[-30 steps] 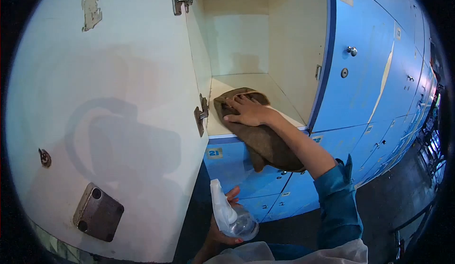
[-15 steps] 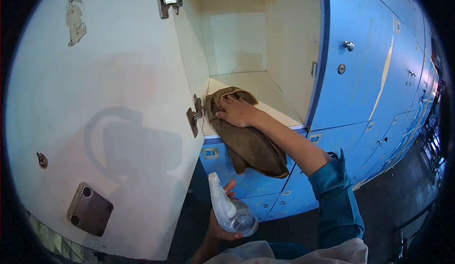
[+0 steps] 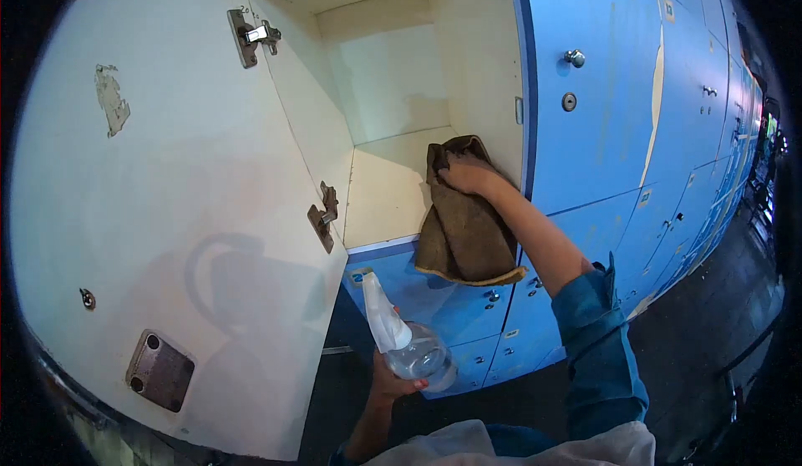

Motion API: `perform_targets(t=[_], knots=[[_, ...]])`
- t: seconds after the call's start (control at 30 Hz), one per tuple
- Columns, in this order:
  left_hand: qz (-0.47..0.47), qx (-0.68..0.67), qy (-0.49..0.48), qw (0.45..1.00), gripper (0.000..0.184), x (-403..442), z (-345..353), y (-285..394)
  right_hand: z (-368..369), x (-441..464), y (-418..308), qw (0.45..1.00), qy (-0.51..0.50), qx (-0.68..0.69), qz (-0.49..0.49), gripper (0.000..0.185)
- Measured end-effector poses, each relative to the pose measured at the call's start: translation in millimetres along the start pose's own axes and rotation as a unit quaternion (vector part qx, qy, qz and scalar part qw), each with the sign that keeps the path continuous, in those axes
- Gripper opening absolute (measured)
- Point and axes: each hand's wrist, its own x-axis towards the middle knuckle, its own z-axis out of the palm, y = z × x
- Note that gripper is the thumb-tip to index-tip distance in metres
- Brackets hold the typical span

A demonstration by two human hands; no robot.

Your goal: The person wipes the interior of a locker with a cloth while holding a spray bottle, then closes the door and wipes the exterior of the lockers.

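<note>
A brown cloth (image 3: 464,236) with a yellowish hem lies on the floor of an open locker (image 3: 376,203), near its right wall, and drapes over the front edge. My right hand (image 3: 468,173) presses on its upper end, fingers curled into the fabric. Low in front of the lockers, my left hand (image 3: 391,381) is wrapped round a clear spray bottle (image 3: 424,359) with a white spray head. The bottle leans to the left, and part of that hand is hidden behind it.
The locker's white door (image 3: 184,182) stands wide open at the left on metal hinges (image 3: 324,218). Blue locker doors (image 3: 597,81) with knobs and locks run off to the right. Below lies a dark floor (image 3: 535,412).
My right hand has moved the cloth from the locker's left side to its right side. The view has shifted slightly. My left hand keeps hold of the spray bottle.
</note>
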Motion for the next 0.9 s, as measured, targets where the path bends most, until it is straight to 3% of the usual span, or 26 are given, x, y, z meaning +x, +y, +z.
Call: perform_targets(t=[0.3,0.53,0.73,0.9], knots=[[-0.056,-0.038,0.006,0.998,0.104,6,-13,-12,7,6,-33,0.995,-0.071,0.001,-0.071,0.08],[-0.04,-0.068,-0.045,0.996,0.107,26,-10,-4,27,8,-93,0.985,-0.042,-0.051,-0.158,0.077],[0.015,0.15,-0.026,0.988,0.106,42,-23,-18,37,7,-115,0.973,-0.045,-0.05,-0.22,0.075],[0.058,0.312,-0.033,0.948,0.104,54,-44,-30,32,9,-100,0.978,-0.049,-0.037,-0.199,0.071]])
